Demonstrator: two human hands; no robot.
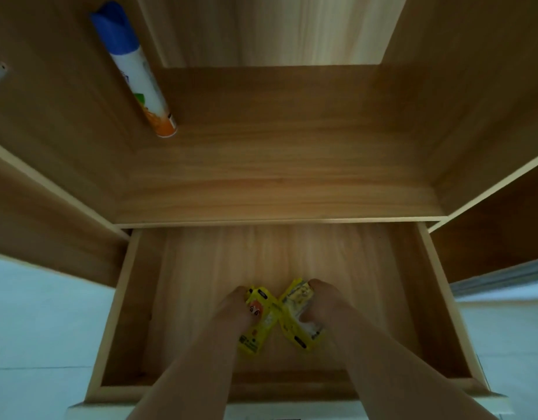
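Two hands (235,307) (322,302) tight around yellow packets (259,324) (296,310)

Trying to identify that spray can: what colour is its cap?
The cap of the spray can is blue; the head view shows it.

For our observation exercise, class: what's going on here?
A person has both hands down in an open wooden drawer. The left hand grips the left yellow packet and the right hand grips the right yellow packet, the two close together near the drawer's front. A blue-capped spray can is on the shelf above, at the left.
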